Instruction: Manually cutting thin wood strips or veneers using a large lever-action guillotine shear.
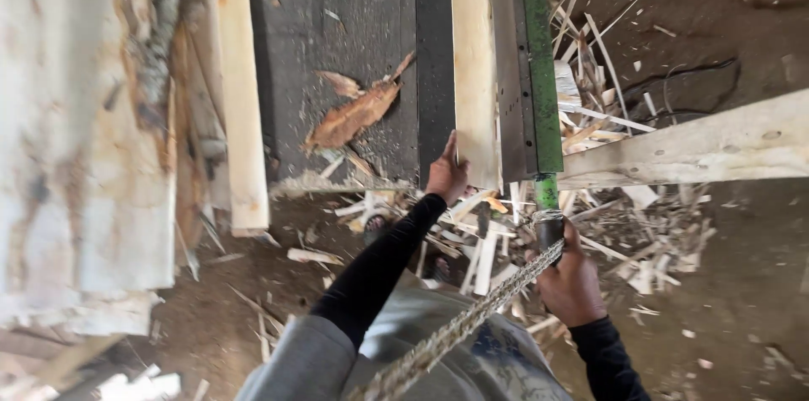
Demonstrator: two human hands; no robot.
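Pressing pale plank (474, 72) end, left hand (447, 175) flat; right hand (570, 281) grip holding green-barred handle (549, 228); offcuts (590, 123) litter floor.

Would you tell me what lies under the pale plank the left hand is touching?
The pale plank rests on a dark table; the surface beneath it is hidden. Left hand touches its end.

Lit by soft daylight, overexposed on pale planks (76, 157) at left; blurred there, sharper mid-frame; shadows faint.
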